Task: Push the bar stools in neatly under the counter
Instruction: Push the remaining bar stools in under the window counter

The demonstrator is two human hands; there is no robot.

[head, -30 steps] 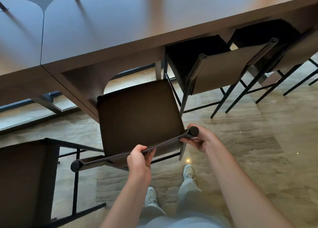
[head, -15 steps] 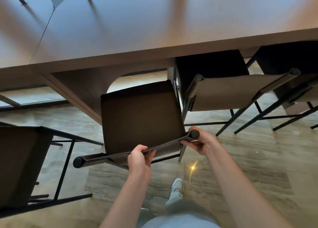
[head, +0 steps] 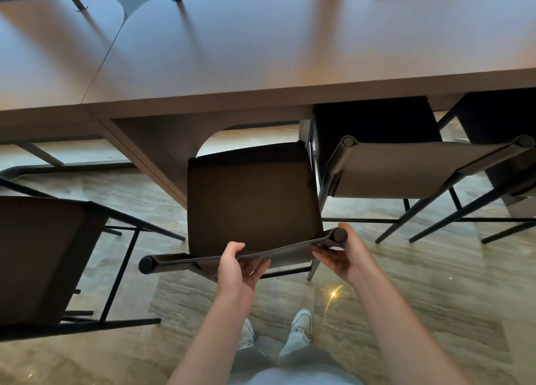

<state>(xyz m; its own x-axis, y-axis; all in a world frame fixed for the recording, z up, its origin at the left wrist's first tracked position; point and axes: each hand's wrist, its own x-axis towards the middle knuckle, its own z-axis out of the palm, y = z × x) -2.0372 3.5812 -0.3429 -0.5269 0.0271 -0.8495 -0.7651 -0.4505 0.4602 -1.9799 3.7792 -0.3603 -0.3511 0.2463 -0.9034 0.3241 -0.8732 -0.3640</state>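
Observation:
The dark brown bar stool (head: 252, 199) stands in front of me, its seat just short of the counter (head: 261, 65) edge, beside the counter's support panel (head: 162, 143). My left hand (head: 236, 268) pinches the middle of its backrest strap (head: 290, 252), thumb on top and fingers underneath. Around the strap's right end post, my right hand (head: 345, 257) grips the backrest. A second stool (head: 406, 167) on the right has its seat under the counter. Only part of a third stool (head: 493, 117) shows at the far right.
Another dark stool (head: 43, 254) stands out on the floor to my left, away from the counter. My feet (head: 301, 323) are on the pale stone floor behind the held stool. Thin black stool legs cross the floor on the right.
The view has shifted forward and to the right, and the stool has edged slightly toward the counter. Both hands stay on the backrest, and the left fingers have loosened a little.

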